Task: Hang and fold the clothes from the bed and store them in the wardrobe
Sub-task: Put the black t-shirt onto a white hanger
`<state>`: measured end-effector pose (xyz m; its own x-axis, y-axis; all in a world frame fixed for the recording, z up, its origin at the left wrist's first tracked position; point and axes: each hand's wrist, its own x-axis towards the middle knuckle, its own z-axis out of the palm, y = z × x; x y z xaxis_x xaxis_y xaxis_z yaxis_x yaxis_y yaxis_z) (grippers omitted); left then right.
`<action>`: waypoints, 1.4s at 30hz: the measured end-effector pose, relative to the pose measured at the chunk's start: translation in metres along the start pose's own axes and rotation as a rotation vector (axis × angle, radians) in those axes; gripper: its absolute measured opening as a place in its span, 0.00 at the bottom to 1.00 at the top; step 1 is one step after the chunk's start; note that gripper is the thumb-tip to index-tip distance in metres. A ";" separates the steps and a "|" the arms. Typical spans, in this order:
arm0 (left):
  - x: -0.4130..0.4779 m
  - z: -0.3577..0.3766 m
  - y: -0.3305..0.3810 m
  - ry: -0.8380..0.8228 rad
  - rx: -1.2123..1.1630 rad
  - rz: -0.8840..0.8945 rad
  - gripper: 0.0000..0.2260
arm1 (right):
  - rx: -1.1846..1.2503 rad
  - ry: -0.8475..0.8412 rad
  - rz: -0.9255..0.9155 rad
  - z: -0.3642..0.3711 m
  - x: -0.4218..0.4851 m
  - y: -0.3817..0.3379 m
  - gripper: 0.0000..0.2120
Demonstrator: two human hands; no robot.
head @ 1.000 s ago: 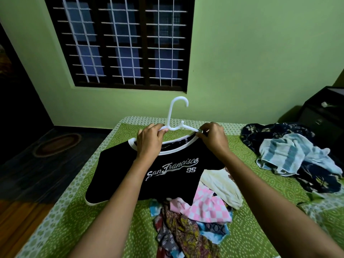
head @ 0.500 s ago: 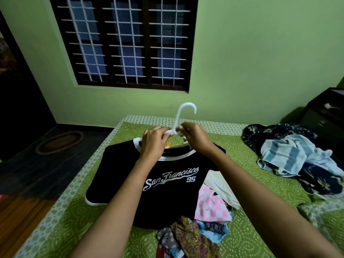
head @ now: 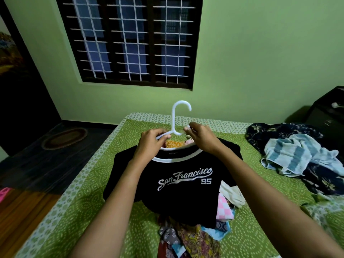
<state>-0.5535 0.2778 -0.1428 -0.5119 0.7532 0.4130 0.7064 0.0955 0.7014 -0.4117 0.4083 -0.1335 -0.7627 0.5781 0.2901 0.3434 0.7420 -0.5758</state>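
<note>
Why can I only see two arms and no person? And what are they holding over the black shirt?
There is no machine here. The camera sits on a person's head and looks forward and down, so you see only their arms, as if through their eyes. This is the only view. The left hand and the right hand each hold a white hanger by its arms, right at the collar of a black T-shirt that says San Francisco 95. The shirt lies over a pile of colourful clothes on a bed with a green cover. Further right lies a striped blue towel on dark flowery cloth.
</note>
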 end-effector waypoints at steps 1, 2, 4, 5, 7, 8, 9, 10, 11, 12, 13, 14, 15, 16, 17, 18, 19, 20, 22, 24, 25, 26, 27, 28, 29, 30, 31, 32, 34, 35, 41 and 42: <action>0.000 -0.003 -0.002 -0.001 0.016 -0.017 0.08 | 0.024 0.026 0.019 0.001 -0.001 0.001 0.13; 0.001 -0.006 -0.005 0.014 0.034 -0.034 0.09 | 0.041 0.059 0.044 0.002 -0.002 0.003 0.14; -0.001 -0.012 -0.016 0.058 0.091 -0.057 0.09 | 0.058 0.126 0.084 0.001 -0.002 0.007 0.14; -0.001 -0.015 -0.021 0.066 0.129 -0.067 0.09 | 0.066 0.153 0.091 -0.001 -0.002 0.009 0.15; -0.003 -0.017 -0.030 0.066 0.175 -0.088 0.10 | 0.081 0.178 0.088 -0.004 -0.002 0.010 0.16; -0.004 -0.017 -0.031 0.073 0.169 -0.097 0.10 | 0.089 0.177 0.087 -0.005 -0.002 0.011 0.17; -0.006 -0.018 -0.031 0.088 0.151 -0.103 0.09 | 0.095 0.174 0.086 -0.006 -0.001 0.012 0.18; -0.006 -0.017 -0.030 0.109 0.130 -0.106 0.09 | 0.102 0.173 0.088 -0.007 0.000 0.013 0.19; -0.007 -0.018 -0.029 0.132 0.108 -0.110 0.08 | 0.104 0.170 0.089 -0.008 0.000 0.014 0.19; -0.008 -0.018 -0.029 0.153 0.084 -0.120 0.08 | 0.102 0.167 0.086 -0.008 0.000 0.015 0.19; -0.008 -0.019 -0.028 0.171 0.061 -0.134 0.08 | 0.103 0.158 0.079 -0.007 -0.001 0.015 0.18; -0.007 -0.020 -0.028 0.188 0.043 -0.146 0.08 | 0.105 0.142 0.071 -0.006 -0.003 0.014 0.17; -0.006 -0.020 -0.027 0.200 0.035 -0.148 0.08 | 0.106 0.121 0.061 -0.005 -0.005 0.012 0.16; -0.004 -0.019 -0.024 0.202 0.034 -0.139 0.08 | 0.111 0.102 0.056 -0.003 -0.007 0.010 0.16; -0.001 -0.018 -0.021 0.191 0.036 -0.121 0.08 | 0.120 0.089 0.054 0.000 -0.008 0.009 0.16; 0.002 -0.016 -0.017 0.172 0.036 -0.099 0.08 | 0.136 0.085 0.060 0.002 -0.009 0.008 0.16; 0.004 -0.014 -0.013 0.151 0.036 -0.078 0.08 | 0.154 0.092 0.069 0.003 -0.010 0.008 0.16; 0.005 -0.012 -0.010 0.135 0.040 -0.060 0.08 | 0.174 0.104 0.079 0.003 -0.010 0.007 0.16; 0.006 -0.009 -0.007 0.103 0.058 -0.030 0.09 | 0.205 0.124 0.089 0.002 -0.013 0.008 0.16; 0.002 -0.008 -0.008 0.054 0.074 -0.004 0.10 | 0.210 0.134 0.084 0.002 -0.017 0.008 0.15; -0.001 -0.007 -0.008 0.025 0.090 0.010 0.10 | 0.208 0.143 0.084 0.003 -0.019 0.008 0.14; -0.005 -0.005 -0.007 -0.001 0.113 0.022 0.10 | 0.204 0.159 0.089 0.004 -0.021 0.008 0.13; -0.008 -0.002 -0.006 -0.014 0.130 0.032 0.10 | 0.198 0.177 0.097 0.005 -0.022 0.009 0.13; -0.010 0.002 -0.006 -0.017 0.129 0.035 0.09 | 0.194 0.191 0.111 0.005 -0.024 0.009 0.13; -0.012 0.005 -0.006 -0.014 0.118 0.032 0.09 | 0.189 0.201 0.124 0.005 -0.026 0.010 0.14; -0.014 0.008 -0.006 -0.008 0.103 0.028 0.08 | 0.178 0.211 0.131 0.005 -0.028 0.010 0.15; -0.017 0.012 -0.006 -0.006 0.088 0.026 0.08 | 0.160 0.226 0.138 0.004 -0.032 0.011 0.16; -0.019 0.016 -0.005 -0.003 0.072 0.025 0.08 | 0.138 0.244 0.149 0.004 -0.035 0.013 0.16; -0.025 0.025 -0.003 0.006 0.045 0.031 0.08 | 0.101 0.269 0.179 0.002 -0.045 0.019 0.15; -0.027 0.030 -0.001 0.014 0.041 0.038 0.08 | 0.086 0.274 0.190 0.001 -0.050 0.022 0.15; -0.046 0.058 0.016 -0.010 0.039 0.073 0.09 | 0.023 0.346 0.240 -0.014 -0.096 0.036 0.15; -0.051 0.062 0.019 -0.021 0.037 0.070 0.09 | 0.021 0.362 0.242 -0.017 -0.105 0.037 0.15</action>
<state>-0.4836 0.2812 -0.1860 -0.4505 0.7722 0.4480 0.7580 0.0657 0.6490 -0.3098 0.3812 -0.1724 -0.4191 0.8193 0.3913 0.4746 0.5651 -0.6749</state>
